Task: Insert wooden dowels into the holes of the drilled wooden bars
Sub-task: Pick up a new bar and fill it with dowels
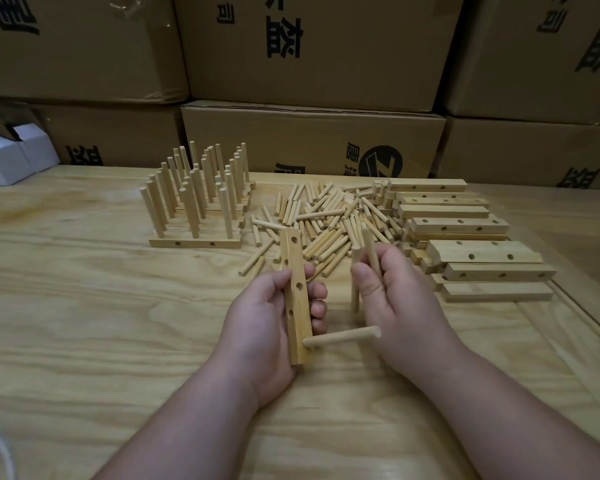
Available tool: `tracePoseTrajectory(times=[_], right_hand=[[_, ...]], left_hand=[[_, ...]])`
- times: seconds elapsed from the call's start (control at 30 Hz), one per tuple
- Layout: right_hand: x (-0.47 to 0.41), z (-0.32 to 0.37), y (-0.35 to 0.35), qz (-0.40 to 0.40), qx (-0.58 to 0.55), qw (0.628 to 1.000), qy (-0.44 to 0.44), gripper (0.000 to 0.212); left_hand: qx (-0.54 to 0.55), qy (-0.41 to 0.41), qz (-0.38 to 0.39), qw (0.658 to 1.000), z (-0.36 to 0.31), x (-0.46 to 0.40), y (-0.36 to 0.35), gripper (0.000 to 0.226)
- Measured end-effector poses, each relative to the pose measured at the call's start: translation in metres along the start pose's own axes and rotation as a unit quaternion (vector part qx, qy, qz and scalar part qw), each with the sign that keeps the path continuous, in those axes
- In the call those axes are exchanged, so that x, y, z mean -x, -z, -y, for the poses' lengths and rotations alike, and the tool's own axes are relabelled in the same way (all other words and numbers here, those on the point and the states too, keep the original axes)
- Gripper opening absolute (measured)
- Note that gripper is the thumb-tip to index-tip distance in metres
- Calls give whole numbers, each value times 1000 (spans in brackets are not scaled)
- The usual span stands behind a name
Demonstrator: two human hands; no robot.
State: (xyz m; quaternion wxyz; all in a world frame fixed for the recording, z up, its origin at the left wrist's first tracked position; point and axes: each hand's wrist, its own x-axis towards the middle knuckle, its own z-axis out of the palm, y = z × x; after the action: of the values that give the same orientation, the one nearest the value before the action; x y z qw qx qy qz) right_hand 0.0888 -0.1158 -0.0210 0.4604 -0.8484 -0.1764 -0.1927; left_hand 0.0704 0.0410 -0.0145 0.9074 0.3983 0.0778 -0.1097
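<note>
Hands raised over table: left [267, 317] grips drilled bar [297, 299]; right [395, 299] apparently pinches two dowels [369, 258].

Finished bars [194, 233] left, loose dowels [326, 220] centre, drilled bars [465, 237] right

- Dim, warm indoor light falls from above onto the pale grained plywood tabletop [84, 306], leaving a soft sheen patch at its left.
- Soft short shadows sit under the left hand [274, 317] and right hand [395, 299]; nothing casts a hard edge.
- The stacked brown cardboard cartons [312, 46] behind recede into murk, their black print smeared.
- Wide-angle distortion bows the table's far edge and leans the cartons outward toward the corners.
- Detail is soft throughout; the loose pile of short pale wooden dowels [326, 216] blurs together, and the forearms at the bottom edge look stretched.
</note>
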Motion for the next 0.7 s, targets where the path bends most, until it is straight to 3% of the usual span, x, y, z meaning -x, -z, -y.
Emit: tracePoseTrajectory(times=[0.13, 0.3, 0.47, 0.63, 0.7], right_hand=[[0, 4, -1, -42, -123, 991, -43, 6], [0, 3, 1, -78, -161, 982, -67, 4], [-4, 0, 3, -125, -211, 964, -102, 19], [-9, 0, 9, -105, -360, 914, -155, 17], [-9, -3, 10, -79, -390, 904, -159, 6]], left_hand=[[-30, -3, -7, 1000, 1, 0, -2, 28], [-31, -3, -10, 999, 2, 1, -3, 30], [-11, -7, -7, 1000, 2, 0, -1, 33], [-4, 1, -13, 1000, 2, -1, 1, 35], [-1, 9, -16, 1000, 1, -1, 1, 34]])
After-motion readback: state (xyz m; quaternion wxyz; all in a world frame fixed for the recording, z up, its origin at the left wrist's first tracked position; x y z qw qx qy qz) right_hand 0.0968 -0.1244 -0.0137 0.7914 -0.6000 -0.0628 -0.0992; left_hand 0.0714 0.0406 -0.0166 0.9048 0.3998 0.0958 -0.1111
